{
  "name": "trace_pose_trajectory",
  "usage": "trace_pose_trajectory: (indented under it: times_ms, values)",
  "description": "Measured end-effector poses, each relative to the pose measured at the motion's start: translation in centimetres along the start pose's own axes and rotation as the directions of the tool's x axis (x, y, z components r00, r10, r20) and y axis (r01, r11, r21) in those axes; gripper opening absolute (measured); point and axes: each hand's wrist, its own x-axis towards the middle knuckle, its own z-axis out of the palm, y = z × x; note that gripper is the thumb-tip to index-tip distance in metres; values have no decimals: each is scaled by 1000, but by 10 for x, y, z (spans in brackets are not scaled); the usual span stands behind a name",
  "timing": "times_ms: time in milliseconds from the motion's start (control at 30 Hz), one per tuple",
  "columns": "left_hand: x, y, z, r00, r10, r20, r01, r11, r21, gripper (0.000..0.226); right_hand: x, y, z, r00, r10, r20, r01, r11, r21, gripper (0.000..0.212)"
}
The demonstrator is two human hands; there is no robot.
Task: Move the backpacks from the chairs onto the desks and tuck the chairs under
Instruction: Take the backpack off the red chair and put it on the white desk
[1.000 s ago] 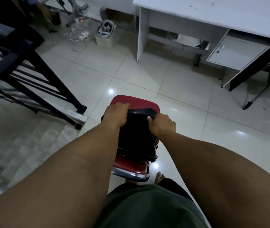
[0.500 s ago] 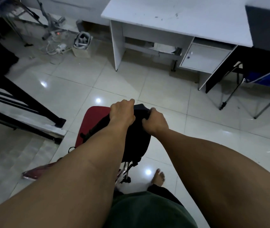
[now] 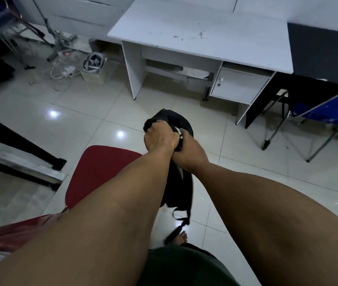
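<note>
Both the left hand (image 3: 160,137) and right hand (image 3: 190,153) close tightly around the top of the black backpack (image 3: 179,186), which hangs clear of the red chair (image 3: 102,172) at its left, ready to be carried to the far white desk (image 3: 205,36).

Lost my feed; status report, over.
Left hand and right hand both clenched on black fabric backpack. Backpack off red padded chair. White laminate desk ahead, floor between bare.
</note>
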Motion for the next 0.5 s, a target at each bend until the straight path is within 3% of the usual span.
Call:
trace_pose_trajectory:
  times_ms: [67, 300, 500]
  values:
    - [-3, 25, 4, 997, -82, -6, 81, 990, -114, 28, 3, 14, -20, 998, 10, -61, -10, 1000, 1, 101]
    - [-10, 120, 9, 979, -206, -9, 181, 881, -437, 30, 17, 59, -93, 953, -47, -299, 40, 999, -28, 81]
    - [-2, 176, 17, 979, -189, 80, 204, 856, -475, 34, 27, 83, -117, 956, -79, -284, 11, 972, -233, 86]
